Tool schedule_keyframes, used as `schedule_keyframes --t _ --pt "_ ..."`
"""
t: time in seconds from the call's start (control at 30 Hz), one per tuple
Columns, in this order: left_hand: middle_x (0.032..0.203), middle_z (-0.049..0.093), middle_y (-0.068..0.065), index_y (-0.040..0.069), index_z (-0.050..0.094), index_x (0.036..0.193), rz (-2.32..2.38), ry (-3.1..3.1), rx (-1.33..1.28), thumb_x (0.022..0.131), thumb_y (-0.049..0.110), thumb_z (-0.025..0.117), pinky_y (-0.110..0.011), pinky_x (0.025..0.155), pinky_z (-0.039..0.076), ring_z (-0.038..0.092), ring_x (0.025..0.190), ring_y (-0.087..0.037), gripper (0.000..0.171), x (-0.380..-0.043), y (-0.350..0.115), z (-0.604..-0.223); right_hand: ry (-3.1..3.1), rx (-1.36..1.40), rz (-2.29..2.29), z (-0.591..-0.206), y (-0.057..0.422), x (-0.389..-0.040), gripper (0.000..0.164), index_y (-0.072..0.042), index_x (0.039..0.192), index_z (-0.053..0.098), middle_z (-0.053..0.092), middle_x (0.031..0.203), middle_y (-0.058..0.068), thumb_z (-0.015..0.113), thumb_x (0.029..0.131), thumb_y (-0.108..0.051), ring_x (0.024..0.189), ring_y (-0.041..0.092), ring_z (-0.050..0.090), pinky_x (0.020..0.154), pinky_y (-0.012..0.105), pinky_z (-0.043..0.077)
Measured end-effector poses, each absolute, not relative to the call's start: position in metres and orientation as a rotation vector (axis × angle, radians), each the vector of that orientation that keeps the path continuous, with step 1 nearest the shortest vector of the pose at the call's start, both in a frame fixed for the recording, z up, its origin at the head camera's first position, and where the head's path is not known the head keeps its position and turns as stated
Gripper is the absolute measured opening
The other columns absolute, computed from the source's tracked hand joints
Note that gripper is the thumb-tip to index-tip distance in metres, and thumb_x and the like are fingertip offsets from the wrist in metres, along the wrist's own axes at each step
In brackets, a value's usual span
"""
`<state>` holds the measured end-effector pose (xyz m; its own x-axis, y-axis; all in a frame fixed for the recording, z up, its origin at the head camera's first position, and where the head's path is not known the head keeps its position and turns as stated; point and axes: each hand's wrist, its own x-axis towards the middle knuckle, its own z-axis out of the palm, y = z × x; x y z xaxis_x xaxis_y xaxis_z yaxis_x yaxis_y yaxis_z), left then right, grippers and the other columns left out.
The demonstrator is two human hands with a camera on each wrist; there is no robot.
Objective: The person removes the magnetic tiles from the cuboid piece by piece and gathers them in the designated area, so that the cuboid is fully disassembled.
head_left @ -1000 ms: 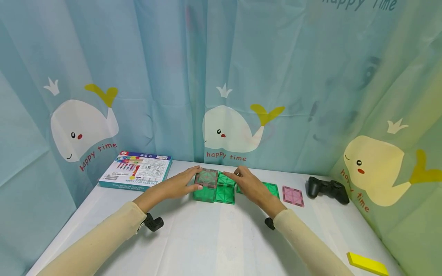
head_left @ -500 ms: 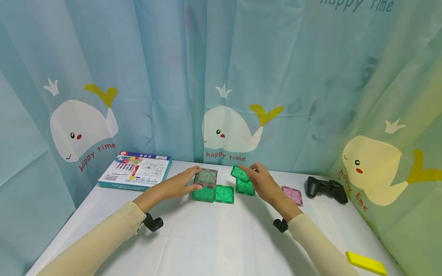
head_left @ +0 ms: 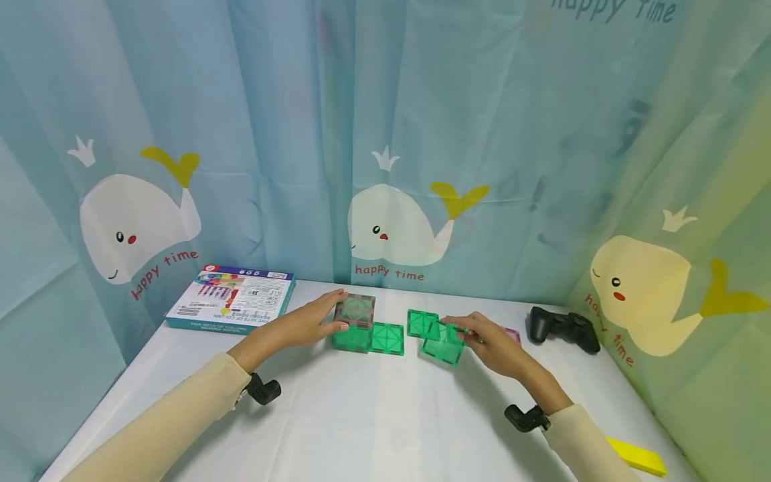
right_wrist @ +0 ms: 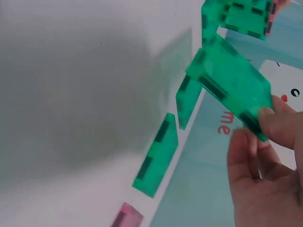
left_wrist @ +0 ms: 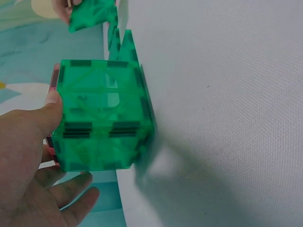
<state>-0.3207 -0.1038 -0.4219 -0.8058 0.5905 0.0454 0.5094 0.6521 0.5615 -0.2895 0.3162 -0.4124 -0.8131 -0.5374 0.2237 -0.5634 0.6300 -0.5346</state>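
Left hand (head_left: 308, 325) pinches translucent green-and-pink plastic cube (head_left: 352, 339) from its nine o'clock side, cube resting on white surface (head_left: 361, 415). Right hand (head_left: 490, 343) pinches translucent green square plastic tile (head_left: 443, 352), held above surface at cube's three o'clock.

Curtain (head_left: 289, 120): "happy time", red, under ea. whale (head_left: 400, 217); dk blue top R, partly cut
Box side (head_left: 207, 326): "FIVE SETS OF COLUMN BEADED BOXES"
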Motion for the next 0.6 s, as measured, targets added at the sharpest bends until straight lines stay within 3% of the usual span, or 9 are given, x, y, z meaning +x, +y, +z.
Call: schedule_keyframes --t 0.13,0.23,0.4,0.6 --pt "0.174 0.018 -0.021 0.002 0.023 0.167 0.872 2.724 0.914 0.111 0.042 0.056 -0.057 0.130 0.022 0.018 0.162 -0.038 0.076 -0.320 -0.105 -0.422 -2.870 1.016 1.111 -0.416 0.320 -0.289 0.040 -0.005 0.145 0.062 0.063 0.127 0.022 0.057 0.106 0.003 0.088 0.015 0.051 0.077 0.025 0.048" --pt "0.175 0.018 -0.020 0.003 0.023 0.167 0.867 2.727 0.909 0.111 0.042 0.056 -0.057 0.130 0.022 0.019 0.162 -0.038 0.076 -0.321 -0.104 -0.423 -2.933 1.044 1.208 -0.420 0.319 -0.291 0.040 -0.007 0.147 0.060 0.059 0.143 0.021 0.054 0.108 -0.001 0.094 0.018 0.055 0.081 0.028 0.051" --pt "0.175 0.018 -0.019 0.004 0.023 0.168 0.869 2.730 0.911 0.110 0.041 0.056 -0.056 0.130 0.022 0.018 0.162 -0.036 0.076 -0.320 -0.104 -0.424 -3.013 1.034 1.283 -0.424 0.315 -0.297 0.038 -0.010 0.147 0.061 0.058 0.142 0.020 0.053 0.110 -0.006 0.105 0.025 0.060 0.087 0.039 0.055" --pt "0.175 0.018 -0.020 0.003 0.023 0.168 0.882 2.723 0.920 0.110 0.041 0.056 -0.057 0.130 0.022 0.019 0.162 -0.037 0.077 -0.318 -0.103 -0.421 -3.054 1.051 1.189 -0.426 0.308 -0.304 0.036 -0.007 0.143 0.064 0.061 0.138 0.017 0.053 0.109 -0.003 0.119 0.033 0.058 0.094 0.039 0.052"
